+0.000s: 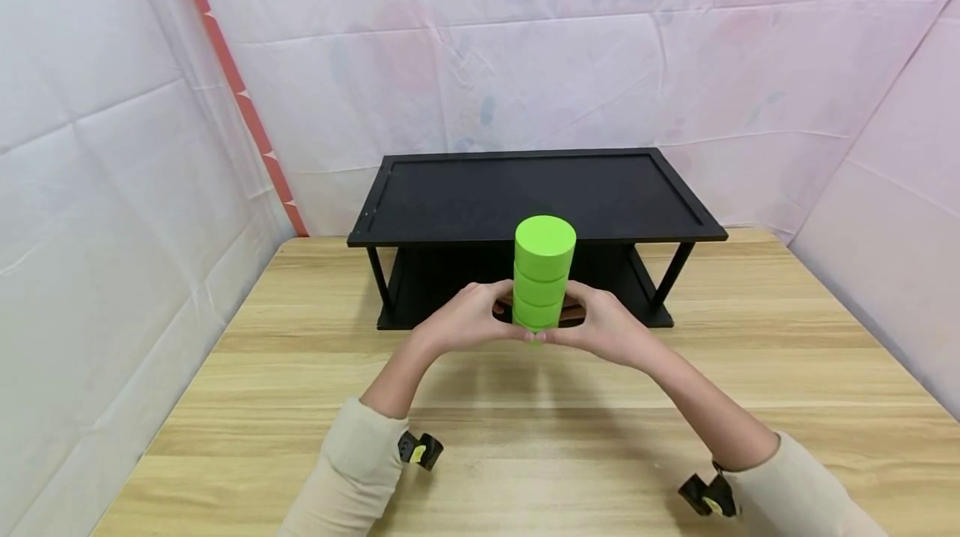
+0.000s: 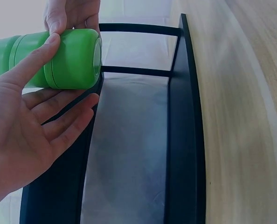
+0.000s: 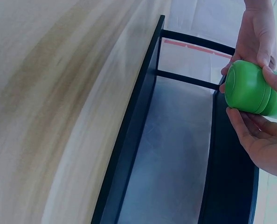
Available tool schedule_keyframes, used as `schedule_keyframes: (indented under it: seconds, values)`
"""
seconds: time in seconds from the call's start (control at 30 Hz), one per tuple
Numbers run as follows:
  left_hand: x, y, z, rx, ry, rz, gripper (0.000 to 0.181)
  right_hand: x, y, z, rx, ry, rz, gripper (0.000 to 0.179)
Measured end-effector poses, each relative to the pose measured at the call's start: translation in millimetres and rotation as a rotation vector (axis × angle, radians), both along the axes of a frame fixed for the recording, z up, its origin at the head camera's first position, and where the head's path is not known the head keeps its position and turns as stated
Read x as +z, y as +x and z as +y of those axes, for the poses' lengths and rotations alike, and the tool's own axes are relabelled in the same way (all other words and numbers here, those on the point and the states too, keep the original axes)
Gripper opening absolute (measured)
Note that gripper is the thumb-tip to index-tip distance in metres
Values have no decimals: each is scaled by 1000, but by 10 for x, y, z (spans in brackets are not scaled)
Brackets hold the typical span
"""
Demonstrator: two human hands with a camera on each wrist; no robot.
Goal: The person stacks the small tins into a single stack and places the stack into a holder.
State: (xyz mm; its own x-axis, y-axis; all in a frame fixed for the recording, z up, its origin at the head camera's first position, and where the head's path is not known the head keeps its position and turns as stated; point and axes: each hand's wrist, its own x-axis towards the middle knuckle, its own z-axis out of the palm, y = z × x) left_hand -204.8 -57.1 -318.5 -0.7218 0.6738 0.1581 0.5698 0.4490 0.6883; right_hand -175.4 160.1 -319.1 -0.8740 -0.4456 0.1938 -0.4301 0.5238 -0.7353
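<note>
Several bright green round pieces form an upright stack [image 1: 540, 291], with seams between its sections. My left hand [image 1: 468, 316] holds the stack low on its left side. From the other side my right hand [image 1: 600, 324] grips it, and both thumbs meet at the near face. In the left wrist view, the stack's smooth rounded lower end [image 2: 75, 58] sits between the left thumb and fingers. The right wrist view shows that same end [image 3: 245, 86] between both hands. The stack is held up in front of a black two-tier shelf [image 1: 517, 195].
The shelf stands at the back of a wooden table [image 1: 300, 404], with thin posts between its upper and lower boards. White printed sheeting [image 1: 525, 62] hangs behind and on both sides. A red strip [image 1: 240, 95] runs down it at the left.
</note>
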Motion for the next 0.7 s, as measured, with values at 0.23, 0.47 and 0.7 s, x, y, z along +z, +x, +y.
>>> schedule_keyframes:
  seconds: [0.23,0.47,0.7]
  values:
    - [51,-14,-2,11,-10,29,51,39,-19,2,3,-8,-14,54]
    - [97,-29,-12,10,-15,46,52,67,-44,-2,2,-7,-11,53]
    - [154,-31,-20,10,-27,48,51,116,-48,-12,8,-7,7,52]
